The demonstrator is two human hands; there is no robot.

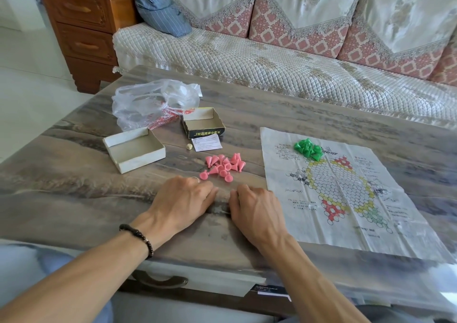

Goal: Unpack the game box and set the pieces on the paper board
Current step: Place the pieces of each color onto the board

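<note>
Both halves of the small cardboard game box (134, 149) lie open and emptied on the grey wood-grain table (74, 186); creased paper board with hexagon star grid (346, 194) spread to the right; heap of green plastic cone pieces (308, 148) sits on its far corner; pink plastic cone pieces (223, 166) lie scattered on the table, beside the board, not on it; left hand (184, 199) and right hand (256, 209) rest knuckles-up just near the pink heap, fingers curled under (whether they hold anything, cannot tell); step in hand, by my reading: shifting pink onto the board; next calls for gathering the loose cones without toppling or scattering them.
</note>
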